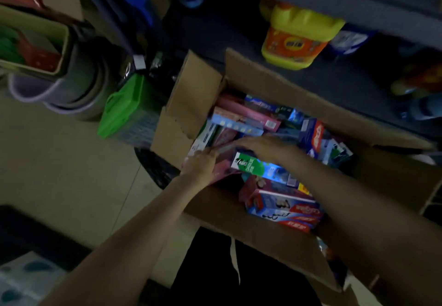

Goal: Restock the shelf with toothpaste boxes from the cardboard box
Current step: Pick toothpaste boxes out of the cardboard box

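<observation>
An open cardboard box (260, 78) stands on the floor, filled with several toothpaste boxes lying in a jumble. My left hand (202, 163) is at the box's left side, fingers closed on a pink toothpaste box (223, 166). My right hand (260, 146) lies flat, palm down, across the pile, over a green and white toothpaste box (248, 163). A red and blue toothpaste box (287, 210) lies at the near side. The dark shelf (358, 83) runs behind the cardboard box.
A yellow detergent jug (296, 35) stands on the low shelf, with blurred bottles (416, 90) to its right. A green basket (126, 107) and stacked grey buckets (79, 85) sit left of the box on the tiled floor (59, 162).
</observation>
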`<state>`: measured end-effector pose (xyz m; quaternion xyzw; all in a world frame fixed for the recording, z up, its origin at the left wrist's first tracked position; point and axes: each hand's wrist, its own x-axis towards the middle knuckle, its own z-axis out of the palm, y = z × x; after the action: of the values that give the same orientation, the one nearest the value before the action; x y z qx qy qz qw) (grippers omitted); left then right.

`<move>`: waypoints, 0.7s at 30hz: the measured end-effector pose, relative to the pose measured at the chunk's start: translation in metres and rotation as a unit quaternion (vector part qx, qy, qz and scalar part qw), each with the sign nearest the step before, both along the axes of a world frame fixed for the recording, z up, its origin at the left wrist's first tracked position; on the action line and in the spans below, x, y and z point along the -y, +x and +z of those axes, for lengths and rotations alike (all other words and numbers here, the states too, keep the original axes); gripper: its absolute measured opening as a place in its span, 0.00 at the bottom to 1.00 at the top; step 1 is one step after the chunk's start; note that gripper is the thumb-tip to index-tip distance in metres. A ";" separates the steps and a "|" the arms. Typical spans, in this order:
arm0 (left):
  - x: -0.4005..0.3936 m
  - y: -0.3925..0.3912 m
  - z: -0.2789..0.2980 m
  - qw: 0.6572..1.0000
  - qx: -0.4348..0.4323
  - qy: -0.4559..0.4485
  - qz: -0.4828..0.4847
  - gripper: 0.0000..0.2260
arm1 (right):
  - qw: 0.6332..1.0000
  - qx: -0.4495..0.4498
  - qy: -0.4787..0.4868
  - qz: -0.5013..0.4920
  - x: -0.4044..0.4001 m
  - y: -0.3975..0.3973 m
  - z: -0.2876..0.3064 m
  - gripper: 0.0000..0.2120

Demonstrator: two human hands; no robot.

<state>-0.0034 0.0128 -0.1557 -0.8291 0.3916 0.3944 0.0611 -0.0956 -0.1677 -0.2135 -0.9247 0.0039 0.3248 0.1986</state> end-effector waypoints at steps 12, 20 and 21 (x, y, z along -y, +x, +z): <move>0.016 0.022 0.030 0.996 -0.071 -0.049 -0.023 0.26 | 0.992 -0.058 -0.111 -0.002 -0.001 0.021 0.058 0.14; 0.106 0.040 0.166 0.973 -0.193 -0.003 -0.124 0.25 | 0.978 -0.132 0.034 -0.157 0.075 -0.014 0.254 0.18; 0.121 0.038 0.191 0.968 -0.201 -0.002 -0.151 0.24 | 0.975 -0.125 0.040 -0.179 0.084 -0.026 0.280 0.18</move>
<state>0.0351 -0.1085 0.0355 -0.6642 0.5173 0.5383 0.0388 -0.1211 -0.2517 0.0661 -0.8521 0.1814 0.3973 0.2884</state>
